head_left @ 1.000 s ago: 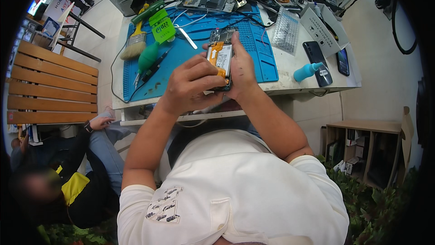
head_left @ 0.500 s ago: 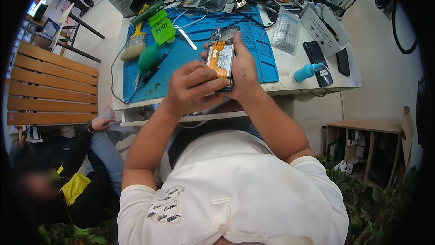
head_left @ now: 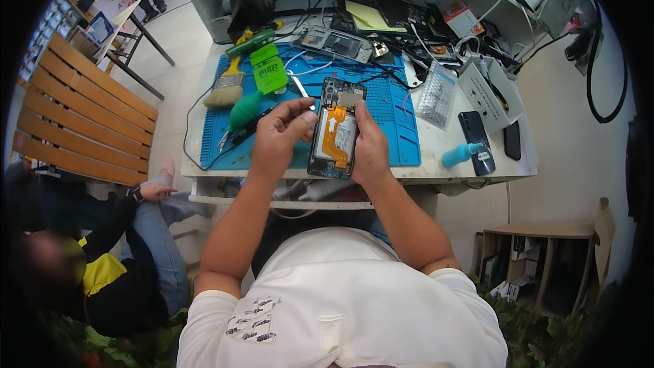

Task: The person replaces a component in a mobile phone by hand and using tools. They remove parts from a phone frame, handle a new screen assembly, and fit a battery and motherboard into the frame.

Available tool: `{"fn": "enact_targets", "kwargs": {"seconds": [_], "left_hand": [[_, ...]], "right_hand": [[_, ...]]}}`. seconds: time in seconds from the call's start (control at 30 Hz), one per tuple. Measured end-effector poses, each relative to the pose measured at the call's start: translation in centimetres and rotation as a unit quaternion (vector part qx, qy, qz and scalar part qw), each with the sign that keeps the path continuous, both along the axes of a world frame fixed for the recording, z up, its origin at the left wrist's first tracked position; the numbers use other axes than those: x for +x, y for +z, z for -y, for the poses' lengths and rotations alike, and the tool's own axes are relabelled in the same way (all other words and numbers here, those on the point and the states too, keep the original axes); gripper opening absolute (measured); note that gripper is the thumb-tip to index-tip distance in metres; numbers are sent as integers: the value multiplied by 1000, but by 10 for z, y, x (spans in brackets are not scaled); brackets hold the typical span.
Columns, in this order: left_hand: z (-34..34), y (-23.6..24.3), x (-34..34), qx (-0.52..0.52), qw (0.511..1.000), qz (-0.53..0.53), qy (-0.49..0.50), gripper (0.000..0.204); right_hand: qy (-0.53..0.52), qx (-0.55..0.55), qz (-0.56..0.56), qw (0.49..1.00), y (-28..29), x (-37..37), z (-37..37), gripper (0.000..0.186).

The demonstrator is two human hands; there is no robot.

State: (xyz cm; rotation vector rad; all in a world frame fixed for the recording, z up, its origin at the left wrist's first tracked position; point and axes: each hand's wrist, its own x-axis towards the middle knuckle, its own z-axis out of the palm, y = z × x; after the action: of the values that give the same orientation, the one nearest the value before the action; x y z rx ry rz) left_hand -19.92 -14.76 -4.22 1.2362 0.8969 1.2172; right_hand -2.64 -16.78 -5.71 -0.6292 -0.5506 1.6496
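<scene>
My right hand [head_left: 370,147] grips an opened phone [head_left: 344,135] upright over the blue mat [head_left: 396,150]; its back is off, showing board, battery and orange flex cable. My left hand [head_left: 279,136] is curled at the phone's upper left, thumb close to the forefinger; what it holds, if anything, is hidden. Beyond that hand are white tweezers [head_left: 298,84], a green air blower [head_left: 244,110], a dark pen-like tool [head_left: 248,132], a brush [head_left: 226,90] and a green card [head_left: 269,68].
The white desk [head_left: 199,151] carries a light-blue bottle [head_left: 458,155], two phones [head_left: 475,143] [head_left: 511,140], bubble wrap [head_left: 437,92], a box [head_left: 489,89] and tangled parts at the back. A seated person [head_left: 150,245] is at left, beside a slatted bench [head_left: 88,116].
My left hand has lifted off the phone's lower part toward its upper left. The phone now shows more of its top board. The view has shifted, showing more desk back.
</scene>
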Motion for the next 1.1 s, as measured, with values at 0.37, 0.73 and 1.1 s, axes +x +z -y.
{"fn": "enact_targets", "kwargs": {"seconds": [0.37, 0.73, 1.1], "left_hand": [[-8, 3, -1, -24, 998, 49, -39, 37], [-4, -2, 1, 3, 999, 37, -18, 30], [-6, -9, -3, -23, 994, 84, -65, 36]], "right_hand": [[-41, 94, 194, 976, 5, -11, 16, 44], [-70, 127, 294, 945, 0, -15, 19, 48], [-77, 137, 286, 945, 3, -15, 22, 47]]}}
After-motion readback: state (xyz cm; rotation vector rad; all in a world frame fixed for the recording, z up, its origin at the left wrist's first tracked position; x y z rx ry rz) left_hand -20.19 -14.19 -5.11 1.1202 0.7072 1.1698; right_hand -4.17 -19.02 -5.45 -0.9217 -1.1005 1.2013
